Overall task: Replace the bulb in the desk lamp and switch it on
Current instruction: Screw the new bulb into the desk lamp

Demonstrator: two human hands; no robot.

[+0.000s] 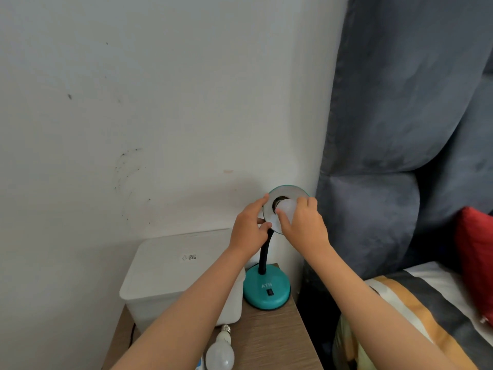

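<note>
A teal desk lamp stands on a wooden bedside table, its round base (266, 291) carrying a black rocker switch (271, 292). The lamp's shade (289, 192) is tilted up to face me on a black gooseneck. My left hand (249, 227) grips the shade's left rim. My right hand (302, 222) holds a white bulb (286, 208) at the dark socket in the middle of the shade; its screw end is hidden. A second white bulb (221, 353) lies loose on the table near the front edge, metal cap pointing away from me.
A white lidded plastic box (165, 279) fills the table's left side beside the lamp base. A white wall rises behind. A grey padded headboard (400, 129) and a bed with a red cushion (477, 257) stand to the right. The table (272, 337) ends close to the bed.
</note>
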